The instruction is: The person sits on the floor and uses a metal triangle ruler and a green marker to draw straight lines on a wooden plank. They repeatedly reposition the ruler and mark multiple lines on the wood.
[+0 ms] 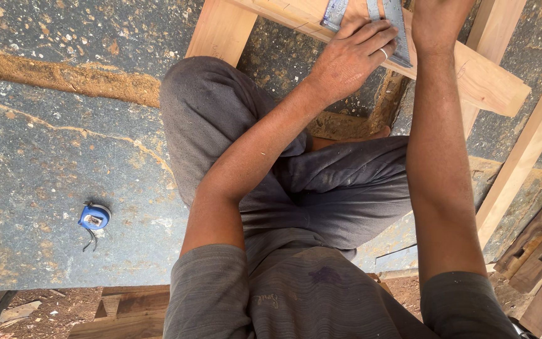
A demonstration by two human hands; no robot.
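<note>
My left hand [349, 56] lies flat, fingers spread, pressing a grey metal square [398, 34] down onto a pale wooden plank [484, 81] that runs across the top of the view. A ring shows on one finger. My right hand [437, 22] rests on the same plank just right of the square; the frame's top edge cuts off its fingers, so what it holds is hidden. I sit low with my knees bent, in grey trousers [221, 107], over a rough grey stone slab [51, 157].
A blue tape measure [94, 218] lies on the slab at the left. Pale wooden bars [525, 154] cross at the right and another [221, 28] at the top. Dark wood pieces with square mortises [541, 263] lie at the bottom right. Sawdust streaks the slab.
</note>
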